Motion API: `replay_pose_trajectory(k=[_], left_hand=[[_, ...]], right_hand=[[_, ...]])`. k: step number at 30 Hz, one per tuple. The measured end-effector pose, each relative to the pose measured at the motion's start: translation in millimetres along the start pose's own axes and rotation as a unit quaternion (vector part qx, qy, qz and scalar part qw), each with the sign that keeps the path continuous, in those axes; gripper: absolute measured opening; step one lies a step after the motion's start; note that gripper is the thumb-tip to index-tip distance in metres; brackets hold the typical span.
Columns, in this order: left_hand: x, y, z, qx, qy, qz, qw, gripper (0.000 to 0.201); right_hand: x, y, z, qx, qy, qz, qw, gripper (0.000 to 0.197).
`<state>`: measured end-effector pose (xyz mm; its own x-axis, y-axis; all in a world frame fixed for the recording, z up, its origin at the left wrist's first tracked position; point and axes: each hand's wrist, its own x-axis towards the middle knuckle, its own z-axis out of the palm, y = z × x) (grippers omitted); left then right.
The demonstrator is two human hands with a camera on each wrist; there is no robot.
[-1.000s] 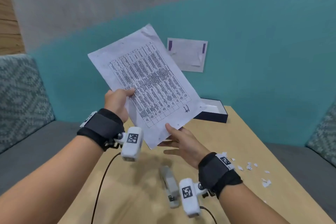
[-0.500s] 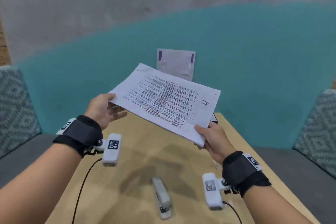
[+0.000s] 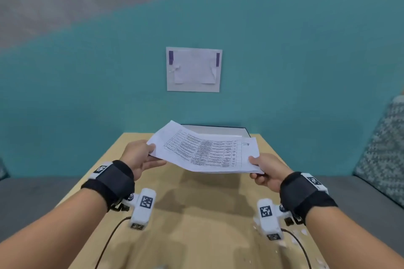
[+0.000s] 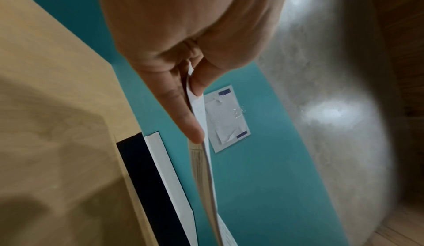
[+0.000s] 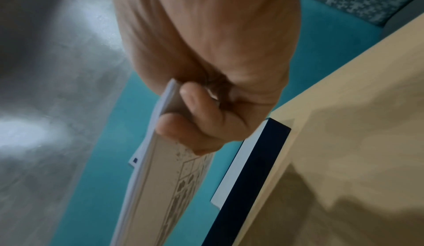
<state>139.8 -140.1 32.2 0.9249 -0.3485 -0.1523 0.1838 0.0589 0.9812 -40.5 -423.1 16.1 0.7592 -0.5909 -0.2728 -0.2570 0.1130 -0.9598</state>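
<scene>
The papers [image 3: 207,153], a thin stack with a printed grid on the top sheet, were held nearly flat in the air above the far half of the table [image 3: 196,220], touching nothing but the two hands. The left hand [image 3: 140,156] pinched the stack's left edge, thumb on top and fingers beneath. In the left wrist view the thumb and forefinger met right at the margin. The right hand [image 3: 265,170] gripped the near right corner, thumb on top and fingers curled under. The far left corner rose a little, and the stack sagged slightly between the two grips.

Open air separated the stack from the tabletop, where its shadow fell on the wood. The stack's far edge hung in front of a box [image 3: 218,130], dark outside and white inside, which stood at the table's far edge against the teal wall [image 3: 87,94]. Both wrist views showed a gap between papers and box.

Small paper scraps [image 3: 303,232] lay near the table's right edge, by the right wrist. Above the box, a sheet [image 3: 193,70] was taped to the wall at its upper corners. A grey sofa seat [image 3: 360,192] ran along the table's right side, with a patterned cushion [image 3: 380,150] on it.
</scene>
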Motion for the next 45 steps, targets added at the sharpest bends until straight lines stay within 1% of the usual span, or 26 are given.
replay_pose_trajectory(k=[3,7,10,12,14,17,18,20,22,24,28,30,31,33,35,36,37,38,40,41,43,45], left_hand=[[38,0,16,-0.013,-0.001,-0.004,1.000,0.026],[90,-4,33,-0.028,0.005,-0.020,0.999,0.032],[125,-11,46,-0.028,0.019,-0.036,0.999,0.031],[145,-16,55,0.000,0.014,-0.049,0.999,0.024],[161,-20,61,0.052,0.006,-0.062,0.997,0.019],[185,-19,63,0.140,0.034,-0.073,0.987,0.007],[192,-18,63,0.160,0.044,-0.074,0.983,0.006],[204,-17,63,0.197,0.057,-0.071,0.976,0.019],[210,-17,66,0.243,0.049,-0.067,0.966,0.026],[215,-16,72,0.284,0.040,-0.063,0.956,0.027],[216,-11,85,0.361,0.022,-0.054,0.931,0.030],[216,-9,90,0.390,0.008,-0.041,0.920,0.032],[217,-8,92,0.404,0.000,-0.040,0.914,0.029],[220,-9,95,0.438,-0.019,-0.041,0.898,0.017],[221,-10,96,0.450,-0.031,-0.056,0.891,0.007],[221,-10,96,0.462,-0.035,-0.064,0.884,0.010],[222,-11,97,0.475,-0.043,-0.071,0.876,0.018],[222,-12,98,0.489,-0.046,-0.073,0.868,0.026],[225,-13,98,0.511,-0.048,-0.072,0.855,0.037],[227,-13,98,0.511,-0.048,-0.076,0.855,0.040],[232,-14,97,0.495,-0.048,-0.091,0.863,0.048],[232,-16,98,0.482,-0.055,-0.106,0.868,0.050]], right_hand=[[46,-15,-2,0.001,0.014,0.012,1.000,0.011],[104,-32,-4,0.009,0.032,0.014,0.999,0.016],[136,-40,-3,0.023,0.042,0.021,0.999,0.007],[152,-41,-1,0.028,0.040,0.027,0.998,0.010],[165,-40,2,0.022,0.052,0.021,0.998,0.015],[187,-35,5,0.004,0.084,0.007,0.996,0.017],[193,-33,6,0.004,0.087,0.004,0.996,0.016],[205,-31,7,0.003,0.085,0.003,0.996,0.009],[213,-29,7,-0.006,0.078,0.006,0.997,0.007],[221,-29,7,-0.020,0.084,0.008,0.996,0.009],[235,-32,7,-0.077,0.135,-0.005,0.988,0.006],[240,-34,8,-0.104,0.145,-0.011,0.984,0.008],[242,-35,8,-0.111,0.143,-0.007,0.983,0.007],[247,-37,6,-0.126,0.136,0.008,0.983,0.010],[253,-36,4,-0.149,0.136,0.018,0.979,0.012],[255,-36,3,-0.162,0.136,0.020,0.977,0.012],[257,-35,3,-0.175,0.136,0.024,0.975,0.011],[258,-34,3,-0.186,0.136,0.031,0.973,0.012],[262,-32,2,-0.203,0.134,0.042,0.969,0.014],[264,-31,2,-0.213,0.138,0.046,0.966,0.013],[265,-30,3,-0.247,0.144,0.054,0.957,0.012],[264,-29,5,-0.276,0.146,0.058,0.948,0.015]])
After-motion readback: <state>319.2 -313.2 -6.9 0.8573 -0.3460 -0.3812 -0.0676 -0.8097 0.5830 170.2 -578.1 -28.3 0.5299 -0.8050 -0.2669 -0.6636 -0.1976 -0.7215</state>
